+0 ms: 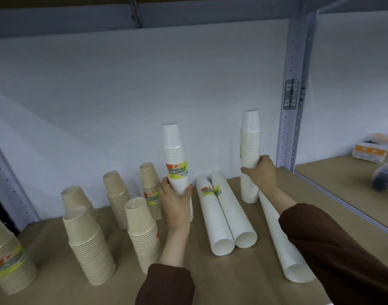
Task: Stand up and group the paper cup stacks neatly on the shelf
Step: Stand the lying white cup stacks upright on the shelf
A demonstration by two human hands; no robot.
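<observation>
From my remote seat I see the left hand [175, 202] wrapped round the lower part of a labelled white cup stack [175, 155], held upright near the middle of the shelf [210, 280]; the right hand [262, 172] grips a second upright white stack [250, 139] further right, its base on the board close to the metal post [295, 84]. Between the two hands a pair of white stacks [223, 219] lies flat side by side, touching; a third fallen stack [276, 243] lies partly under the right sleeve. Left of the left hand, tan cup stacks [89, 245] stand upright in a loose cluster; the board is pale wood, backed by a white wall; wrapped packs [369, 151] sit on the neighbouring shelf at right.
</observation>
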